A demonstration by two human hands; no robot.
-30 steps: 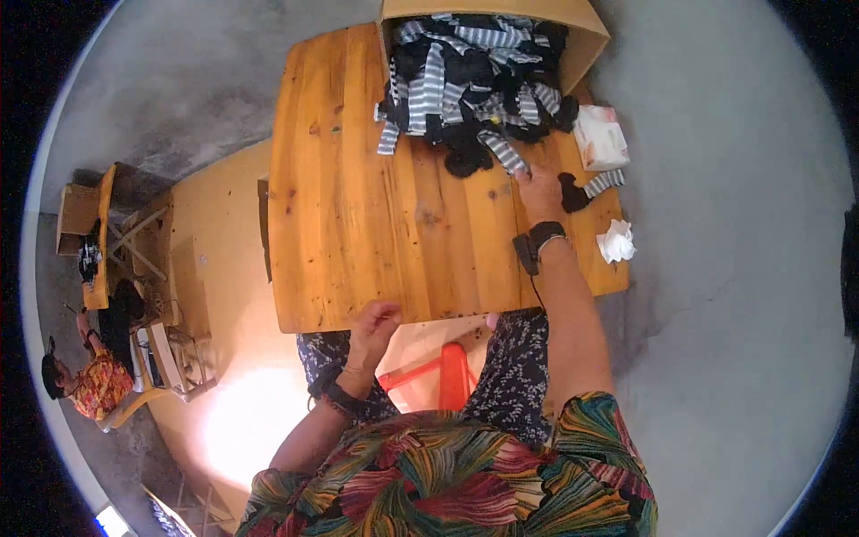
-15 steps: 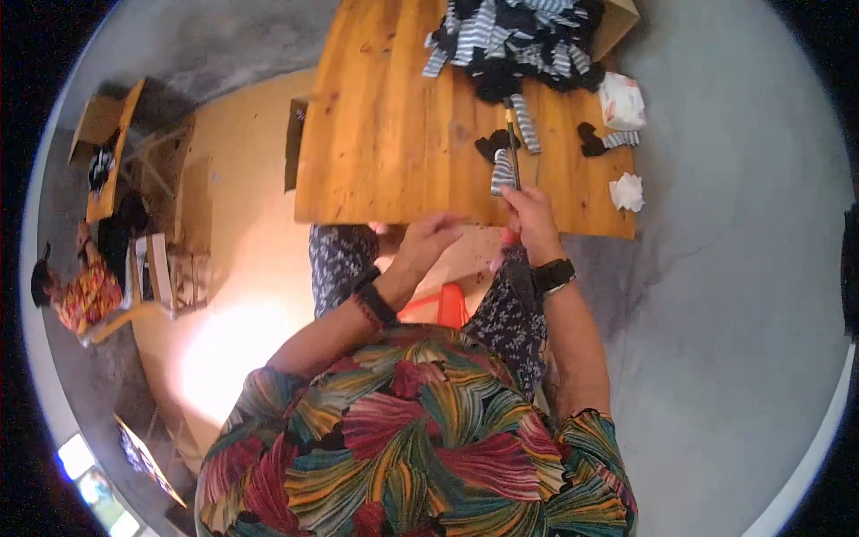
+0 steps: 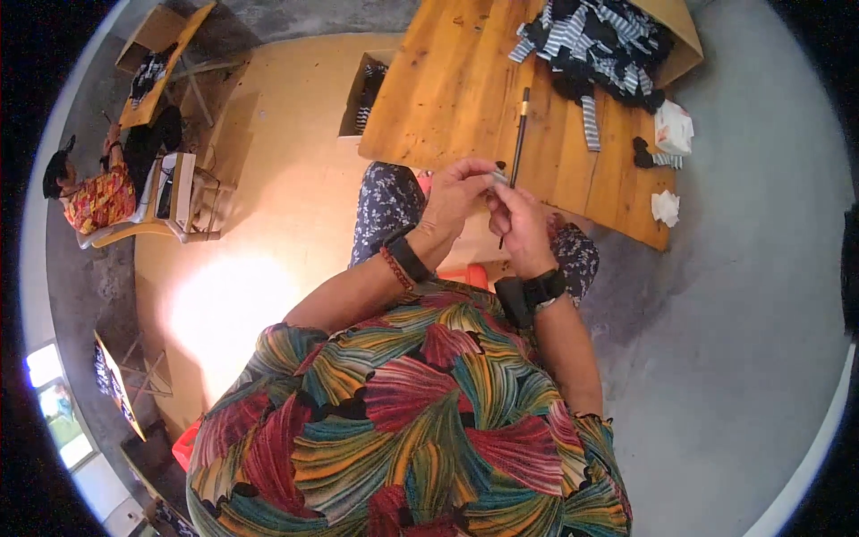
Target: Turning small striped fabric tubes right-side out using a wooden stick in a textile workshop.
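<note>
My left hand (image 3: 454, 199) is closed, its fingertips pinching a small grey piece of a striped sock (image 3: 498, 177), most of which the hands hide. Beside it, my right hand (image 3: 521, 225) is closed around a thin black stick (image 3: 521, 134) with a pale band near its far end. The stick slants over the table edge, and its near tip shows below the right hand. The two hands almost touch at the fingertips. Beyond them a pile of black and grey-striped socks (image 3: 595, 45) covers the far part of the wooden table (image 3: 447, 80).
A striped sock (image 3: 590, 123) hangs off the pile. Right of it lie a black striped sock (image 3: 656, 156), a tissue pack (image 3: 673, 128) and a crumpled tissue (image 3: 665, 208). A cardboard box (image 3: 351, 107) stands left of the table. Another person (image 3: 103, 197) sits far left.
My left hand has come up and right to meet my right hand and pinch the sock. The sock by the stick has left the tabletop. The view has shifted, moving the table rightward.
</note>
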